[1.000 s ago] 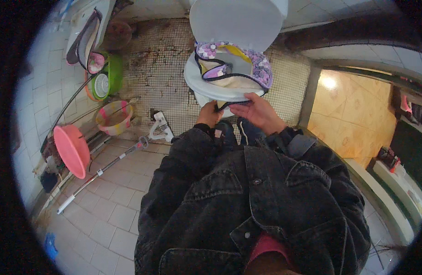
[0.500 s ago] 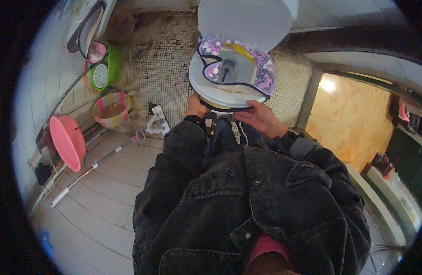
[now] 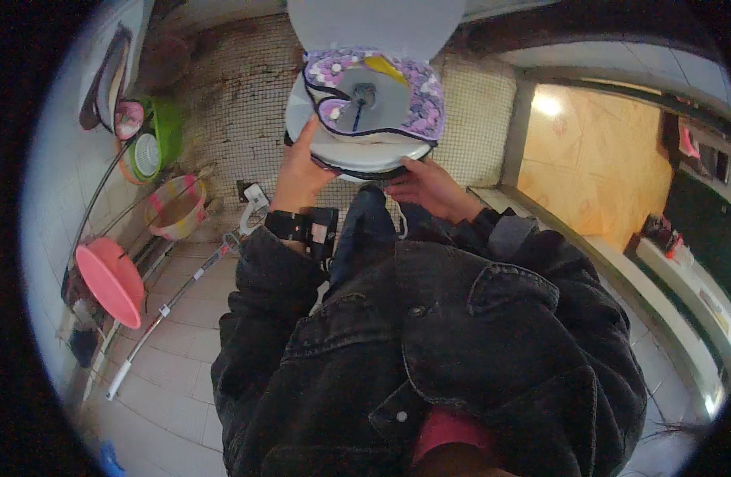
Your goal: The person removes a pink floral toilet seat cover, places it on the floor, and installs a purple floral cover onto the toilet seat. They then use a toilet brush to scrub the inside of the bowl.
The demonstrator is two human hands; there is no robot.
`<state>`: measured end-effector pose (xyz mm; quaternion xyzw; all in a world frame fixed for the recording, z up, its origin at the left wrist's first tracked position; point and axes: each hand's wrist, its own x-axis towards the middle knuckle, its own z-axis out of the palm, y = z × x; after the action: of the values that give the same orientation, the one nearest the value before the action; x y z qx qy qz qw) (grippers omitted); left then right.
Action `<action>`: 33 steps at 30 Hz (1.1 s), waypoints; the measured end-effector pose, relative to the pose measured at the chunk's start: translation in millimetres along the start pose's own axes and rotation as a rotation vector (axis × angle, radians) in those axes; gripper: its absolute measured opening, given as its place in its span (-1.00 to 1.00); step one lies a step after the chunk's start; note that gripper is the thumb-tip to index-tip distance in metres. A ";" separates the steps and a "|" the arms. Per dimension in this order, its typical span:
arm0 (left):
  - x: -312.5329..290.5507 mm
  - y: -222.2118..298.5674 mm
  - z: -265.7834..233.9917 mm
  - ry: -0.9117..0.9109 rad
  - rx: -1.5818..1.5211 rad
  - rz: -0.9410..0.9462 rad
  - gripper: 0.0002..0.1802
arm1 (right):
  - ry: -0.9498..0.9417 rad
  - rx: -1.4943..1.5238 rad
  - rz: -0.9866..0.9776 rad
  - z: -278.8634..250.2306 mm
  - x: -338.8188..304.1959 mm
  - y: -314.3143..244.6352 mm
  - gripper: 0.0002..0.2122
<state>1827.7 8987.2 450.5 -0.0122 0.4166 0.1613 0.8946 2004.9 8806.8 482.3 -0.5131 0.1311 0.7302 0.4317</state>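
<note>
A white toilet seat [image 3: 365, 153] is partly wrapped by a purple floral seat cover [image 3: 419, 87] with dark trim. The cover's front left part is folded inward over the opening, and bare white seat shows at the front. At the front left edge, my left hand [image 3: 303, 171] grips the seat, its thumb pointing up along the top and its other fingers curled beneath. My right hand [image 3: 431, 188] holds the front right edge, thumb on the rim and fingers partly below. Dark trim also runs under the seat's front edge, between my hands.
The white lid [image 3: 373, 28] stands raised behind the seat. To the left are a pink basin [image 3: 111, 280], a striped basket [image 3: 177, 207], a green tub [image 3: 168, 127] and a long-handled mop [image 3: 187, 286]. A raised sill [image 3: 588, 238] borders the doorway on the right.
My left hand has come out from under the seat's front to its left edge, and its thumb now shows on top. My right hand stays at the front right edge. The view has shifted.
</note>
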 end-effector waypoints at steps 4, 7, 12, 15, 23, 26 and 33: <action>-2.7 5.0 0.0 0.117 0.424 0.180 -0.36 | 0.254 0.124 -0.158 -10.5 -1.9 0.6 -0.60; -4.0 16.0 0.5 0.229 0.430 0.093 -0.40 | 0.246 0.181 -0.246 -23.9 6.1 -6.4 -0.56; 9.5 17.8 -13.9 0.338 0.056 0.016 -0.43 | 0.145 0.398 -0.068 -52.5 44.7 -33.0 -0.66; 6.9 6.5 -27.9 0.175 0.456 0.269 -0.38 | 0.005 0.406 -0.234 -65.6 69.1 -41.5 -0.71; -9.4 -15.3 80.8 0.264 1.762 1.263 -0.41 | 0.074 0.423 -0.234 -88.1 85.7 -69.3 -0.70; 15.3 -53.6 140.2 -0.510 2.064 1.169 -0.67 | 0.028 0.391 -0.227 -91.8 88.2 -80.6 -0.70; 75.2 -126.2 169.8 -0.446 2.637 1.217 -0.82 | -0.098 -0.651 -0.967 -121.4 90.0 -89.0 -0.75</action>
<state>2036.5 8915.0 490.8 0.9935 0.0564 0.0149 0.0979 2141.1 8827.2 373.8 -0.5865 -0.3692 0.4757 0.5417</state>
